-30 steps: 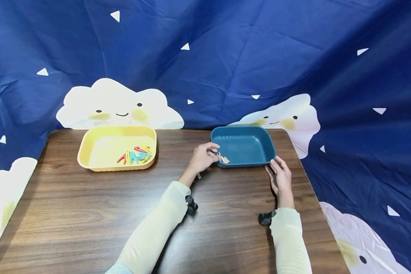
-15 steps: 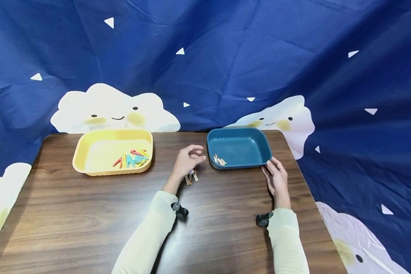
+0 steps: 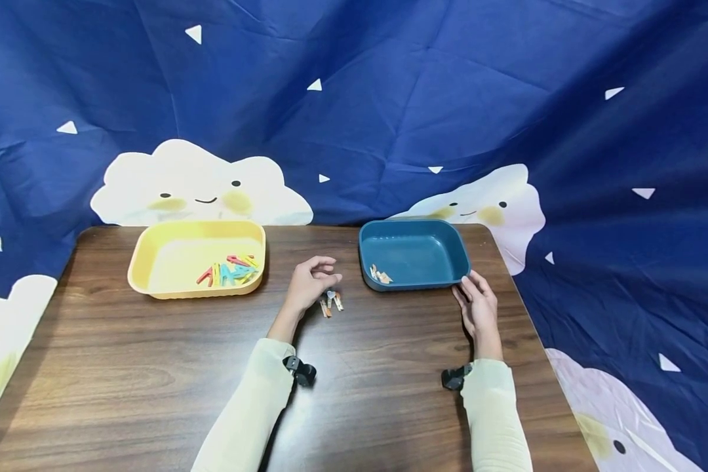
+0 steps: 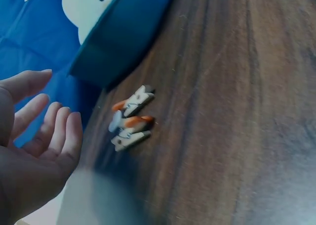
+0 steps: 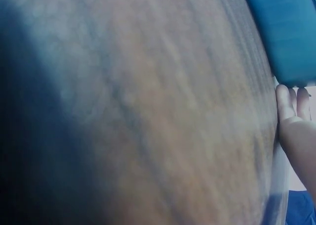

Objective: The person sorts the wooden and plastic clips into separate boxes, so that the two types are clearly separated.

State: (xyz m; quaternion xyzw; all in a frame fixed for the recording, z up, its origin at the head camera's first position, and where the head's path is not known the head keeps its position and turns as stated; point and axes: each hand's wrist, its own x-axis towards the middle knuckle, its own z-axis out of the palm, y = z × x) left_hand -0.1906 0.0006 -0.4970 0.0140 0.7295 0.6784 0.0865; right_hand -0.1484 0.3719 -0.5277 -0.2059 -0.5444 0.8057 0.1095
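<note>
Several small wooden clothespins (image 3: 332, 303) with orange and pale parts lie bunched on the table; the left wrist view shows the clothespins (image 4: 131, 117) too. My left hand (image 3: 313, 280) hovers just beside and above them, fingers loosely bent and nothing between them. In its wrist view the left hand (image 4: 47, 141) is apart from the clothespins. A teal bin (image 3: 415, 285) stands at the right, with a few wooden clothespins (image 3: 380, 275) in its near left corner. My right hand (image 3: 479, 305) touches the bin's near right corner with its fingers extended; the right wrist view shows those fingertips (image 5: 283, 92) against the wall.
A yellow bin (image 3: 153, 275) at the back left holds several red, yellow and blue plastic clothespins (image 3: 230, 272). Both bins stand near the far edge of the brown wooden table (image 3: 171, 367). A blue curtain (image 3: 354, 111) with clouds hangs behind the table.
My left hand has moved left from the teal bin's near left corner to the clothespins on the table, its fingers parting. Wooden clothespins now lie in that corner. The right hand stays at the bin.
</note>
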